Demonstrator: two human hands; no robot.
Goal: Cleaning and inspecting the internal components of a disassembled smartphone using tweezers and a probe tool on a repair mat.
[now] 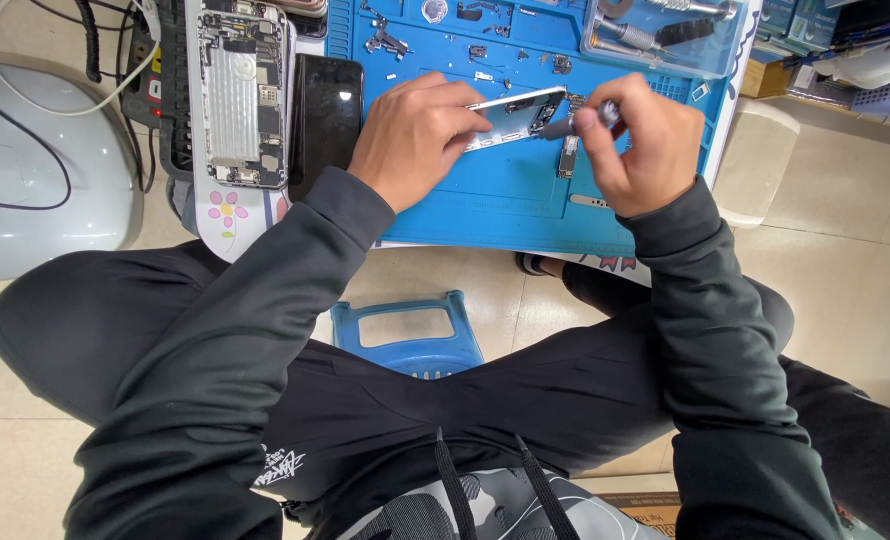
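Head view, looking straight down past a dark hoodie and lap. Left hand (pixel 415 135) presses down on an opened phone shell (pixel 517 115), fingers curled over its near end and pinning it tilted on the blue mat (pixel 485 205), likely so it can't slide while being worked. Right hand (pixel 640 140) is closed in a pinch grip round a thin grey screwdriver (pixel 577 122), tip aimed left into the shell's right end; it is held low and near the tip, likely for fine control on small screws. Cannot see the tip itself, fingers hide it.

Shell sits mid-mat, between both hands, touching the left one. Just beside it, under the right hand, lies a small dark part (pixel 568 158), loose on the mat. Tiny screws and brackets (pixel 480 50) are scattered along the mat's far side, apart from the work, presumably laid out so they don't get lost. Clear tray (pixel 665 35) at the mat's far right corner holds spare tool handles, within reach of the right hand.

Left of the mat: black screen panel (pixel 327 105) lying flat, and beside it a second stripped phone (pixel 243 95), insides up, on a white board with a flower print. Grey cables (pixel 45 110) run off further left. Blue stool (pixel 410 335) stands on the tile floor between the knees, under the bench edge.
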